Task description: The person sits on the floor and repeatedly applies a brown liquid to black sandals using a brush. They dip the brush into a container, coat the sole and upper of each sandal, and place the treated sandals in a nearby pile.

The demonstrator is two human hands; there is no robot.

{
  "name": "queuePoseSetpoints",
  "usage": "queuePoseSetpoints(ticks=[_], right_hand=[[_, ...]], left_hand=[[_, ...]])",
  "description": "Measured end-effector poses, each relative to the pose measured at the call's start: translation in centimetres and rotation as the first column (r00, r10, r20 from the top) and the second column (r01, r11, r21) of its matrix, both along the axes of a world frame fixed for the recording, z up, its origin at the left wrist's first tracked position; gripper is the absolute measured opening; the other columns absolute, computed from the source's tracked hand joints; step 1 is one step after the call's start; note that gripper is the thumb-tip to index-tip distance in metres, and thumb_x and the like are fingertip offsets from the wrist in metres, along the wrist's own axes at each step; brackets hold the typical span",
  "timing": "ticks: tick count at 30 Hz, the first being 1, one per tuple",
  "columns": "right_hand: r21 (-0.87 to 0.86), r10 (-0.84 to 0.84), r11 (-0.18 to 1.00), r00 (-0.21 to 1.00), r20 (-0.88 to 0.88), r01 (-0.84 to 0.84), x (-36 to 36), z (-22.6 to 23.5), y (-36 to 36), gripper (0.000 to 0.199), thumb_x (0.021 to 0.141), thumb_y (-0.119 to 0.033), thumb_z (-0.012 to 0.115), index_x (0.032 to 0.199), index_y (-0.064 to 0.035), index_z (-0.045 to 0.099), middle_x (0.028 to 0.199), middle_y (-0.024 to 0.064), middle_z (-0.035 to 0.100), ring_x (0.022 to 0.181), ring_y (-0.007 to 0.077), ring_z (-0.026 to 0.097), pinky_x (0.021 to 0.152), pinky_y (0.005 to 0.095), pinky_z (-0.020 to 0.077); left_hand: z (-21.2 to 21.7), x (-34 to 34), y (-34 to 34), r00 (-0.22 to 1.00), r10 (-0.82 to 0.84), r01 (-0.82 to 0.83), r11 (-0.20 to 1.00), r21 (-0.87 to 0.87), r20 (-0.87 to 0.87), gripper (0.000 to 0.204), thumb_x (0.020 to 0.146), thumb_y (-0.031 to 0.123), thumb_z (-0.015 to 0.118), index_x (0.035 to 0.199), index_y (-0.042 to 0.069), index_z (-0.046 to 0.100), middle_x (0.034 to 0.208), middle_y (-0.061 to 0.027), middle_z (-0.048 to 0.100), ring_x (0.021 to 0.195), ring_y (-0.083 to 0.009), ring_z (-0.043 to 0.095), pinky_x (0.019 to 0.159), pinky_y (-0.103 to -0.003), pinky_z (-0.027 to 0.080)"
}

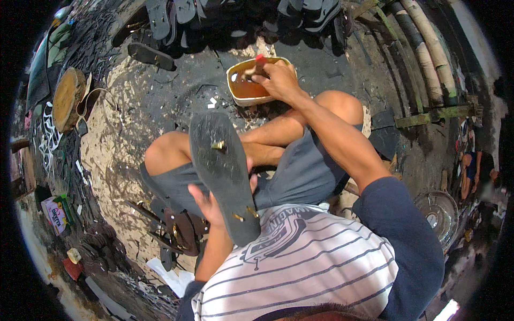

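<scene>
A dark grey sandal sole lies across my left hand, thumb along its left edge and fingertips showing at the right edge. Three short, brass-coloured pieces stick up from its face, one near the broad end and two near the narrow end. The black surface looks wet and streaky in places. Farther off, my right hand is closed over a tub of amber liquid. It pinches a short brush with a red end; its lower part is blurred at the liquid.
Rows of dark soles stand at the far side, and one sole lies apart. A round wooden block sits at left. Dark straps and sandal parts lie by my left knee. Bamboo poles and a fan are at right.
</scene>
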State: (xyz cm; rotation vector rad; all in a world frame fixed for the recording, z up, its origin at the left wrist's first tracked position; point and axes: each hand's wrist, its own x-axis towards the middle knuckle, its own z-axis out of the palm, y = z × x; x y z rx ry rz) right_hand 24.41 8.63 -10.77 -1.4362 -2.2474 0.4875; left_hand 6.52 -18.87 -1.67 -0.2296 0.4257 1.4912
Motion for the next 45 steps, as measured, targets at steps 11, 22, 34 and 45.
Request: queuePoseSetpoints(ticks=[11, 22, 34, 45], right_hand=[[0.284, -0.023, 0.947, 0.852, 0.523, -0.149, 12.5, 8.7, 3.6, 0.028, 0.087, -0.036, 0.079, 0.110, -0.0204, 0.076, 0.091, 0.0043, 0.072, 0.082, 0.0255, 0.062, 0.070, 0.0411, 0.0492], [-0.055, 0.047, 0.988, 0.618, -0.785, -0.145, -6.7, 12.3, -9.6, 0.031, 0.096, -0.022, 0.070, 0.122, -0.0036, 0.069, 0.117, 0.0145, 0.070, 0.113, 0.0270, 0.064, 0.100, 0.0386, 0.0475], [0.531, 0.465, 0.829, 0.746, -0.477, -0.177, -6.9, 13.3, -2.4, 0.034, 0.089, -0.017, 0.076, 0.120, -0.0046, 0.066, 0.113, 0.0135, 0.069, 0.102, 0.0331, 0.066, 0.086, 0.0408, 0.0509], [0.312, 0.491, 0.866, 0.549, -0.676, -0.391, -4.8, 12.2, -2.0, 0.028, 0.088, -0.015, 0.078, 0.114, -0.0074, 0.070, 0.103, 0.0116, 0.072, 0.092, 0.0304, 0.071, 0.081, 0.0391, 0.0548]], left_hand=[[-3.3, -4.0, 6.8, 0.961, 0.059, -0.022, 0.990, 0.138, -0.269, 0.081, 0.097, 0.068, 0.050, 0.144, 0.002, 0.047, 0.127, -0.0232, 0.062, 0.084, -0.0279, 0.070, 0.059, -0.036, 0.062], [0.8, -2.7, 17.5, 0.860, 0.269, -0.101, 0.923, 0.371, -0.434, 0.062, 0.103, 0.058, 0.047, 0.136, 0.006, 0.054, 0.127, -0.0140, 0.064, 0.105, -0.0277, 0.068, 0.091, -0.042, 0.057], [1.3, -0.7, 17.2, 0.954, 0.192, -0.119, 0.947, 0.299, -0.229, 0.059, 0.105, 0.052, 0.048, 0.145, 0.009, 0.050, 0.133, -0.0156, 0.063, 0.118, -0.0300, 0.063, 0.106, -0.045, 0.050], [-1.5, -1.6, 17.6, 0.997, -0.060, 0.077, 0.882, 0.466, -0.052, 0.055, 0.105, 0.050, 0.047, 0.136, 0.005, 0.059, 0.127, -0.0143, 0.066, 0.113, -0.0281, 0.065, 0.104, -0.043, 0.051]])
